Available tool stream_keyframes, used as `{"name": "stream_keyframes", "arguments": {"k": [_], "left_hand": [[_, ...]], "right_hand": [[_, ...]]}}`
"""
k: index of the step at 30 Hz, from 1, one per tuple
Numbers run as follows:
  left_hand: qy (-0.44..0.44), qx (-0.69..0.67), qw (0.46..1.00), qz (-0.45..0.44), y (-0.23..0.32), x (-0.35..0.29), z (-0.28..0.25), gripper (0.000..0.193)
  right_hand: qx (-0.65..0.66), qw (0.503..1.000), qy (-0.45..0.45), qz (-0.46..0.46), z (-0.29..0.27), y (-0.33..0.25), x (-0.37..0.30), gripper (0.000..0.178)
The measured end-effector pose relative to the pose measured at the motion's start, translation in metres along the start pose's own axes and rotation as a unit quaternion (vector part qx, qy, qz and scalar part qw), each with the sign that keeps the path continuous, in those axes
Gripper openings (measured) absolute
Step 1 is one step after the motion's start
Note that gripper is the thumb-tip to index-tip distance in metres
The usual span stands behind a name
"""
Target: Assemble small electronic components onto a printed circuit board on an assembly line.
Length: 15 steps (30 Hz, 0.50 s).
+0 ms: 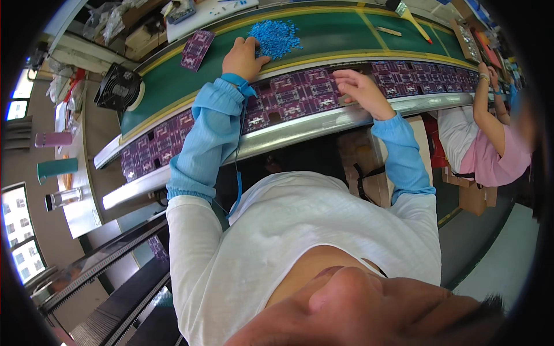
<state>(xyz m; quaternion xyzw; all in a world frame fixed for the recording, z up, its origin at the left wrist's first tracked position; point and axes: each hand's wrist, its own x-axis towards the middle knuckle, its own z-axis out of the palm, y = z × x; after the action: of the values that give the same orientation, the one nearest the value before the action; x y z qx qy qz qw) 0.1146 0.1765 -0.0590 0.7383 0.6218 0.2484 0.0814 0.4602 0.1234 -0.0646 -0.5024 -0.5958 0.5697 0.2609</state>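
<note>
A heap of small bright-blue parts (274,38) lies on the green belt surface. My left hand (243,59) rests at the heap's left edge, its thumb spread from bent fingers; whatever lies under the fingertips is hidden. A blue wrist strap with a coiled cord circles that wrist. My right hand (362,92) hovers over or touches the row of purple circuit boards (291,86), fingers loosely stretched and parted, with no part visible in them. The boards sit end to end along a metal rail (300,123). Light-blue sleeve covers are on both forearms.
A loose purple board (197,50) lies left of the heap. A black fan (118,86) stands at the belt's left end. Farther right are a small wooden stick (389,31) and a brush (411,22). Another person in pink (497,151) works along the line at right.
</note>
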Motion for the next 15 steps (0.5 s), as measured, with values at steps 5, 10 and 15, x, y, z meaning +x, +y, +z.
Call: {"name": "stream_keyframes", "arguments": {"k": [5,10,15], "left_hand": [[0.046,-0.049,0.997,0.033,-0.002,0.005,0.016,0.018],[0.084,-0.069,0.990,0.094,0.005,0.003,0.019,0.013],[0.082,-0.073,0.989,0.103,-0.005,-0.004,0.018,0.011]], "right_hand": [[-0.190,0.972,0.054,-0.129,-0.015,-0.023,0.018,0.033],[-0.362,0.861,0.118,-0.338,-0.002,-0.054,0.121,0.020],[-0.445,0.802,0.176,-0.358,0.034,-0.049,0.207,0.038]]}}
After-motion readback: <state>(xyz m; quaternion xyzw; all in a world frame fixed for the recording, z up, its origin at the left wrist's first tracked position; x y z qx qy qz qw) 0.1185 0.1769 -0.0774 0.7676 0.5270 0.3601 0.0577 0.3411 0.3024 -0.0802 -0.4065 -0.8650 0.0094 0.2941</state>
